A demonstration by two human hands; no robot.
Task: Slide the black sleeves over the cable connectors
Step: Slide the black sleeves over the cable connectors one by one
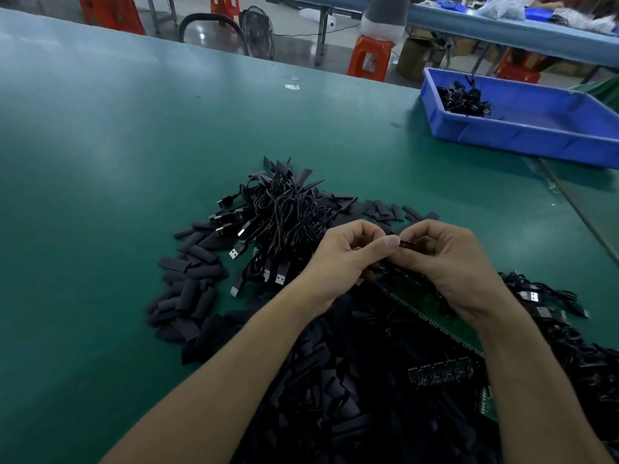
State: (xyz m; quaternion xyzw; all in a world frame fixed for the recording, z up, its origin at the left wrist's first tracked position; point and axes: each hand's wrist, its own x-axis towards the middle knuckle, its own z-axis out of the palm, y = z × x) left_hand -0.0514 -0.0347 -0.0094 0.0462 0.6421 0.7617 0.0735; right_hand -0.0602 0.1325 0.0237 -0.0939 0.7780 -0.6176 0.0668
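Note:
My left hand [348, 252] and my right hand [445, 259] meet above the green table [100, 162], fingers curled. Between their fingertips they pinch a small dark piece [407, 243], a connector or sleeve; most of it is hidden by the fingers. A tangled bundle of black USB cables [281, 216] lies just beyond my left hand, metal plugs pointing left and toward me. Flat black sleeves [191, 289] lie scattered around the bundle, and a thick heap of them [351, 396] sits under my forearms.
A blue plastic bin [522, 135] with a few black cable pieces inside stands at the far right. A green circuit board strip [432, 316] lies under my right wrist. More black parts [549, 303] pile up at the right. Orange stools and another bench stand beyond the table.

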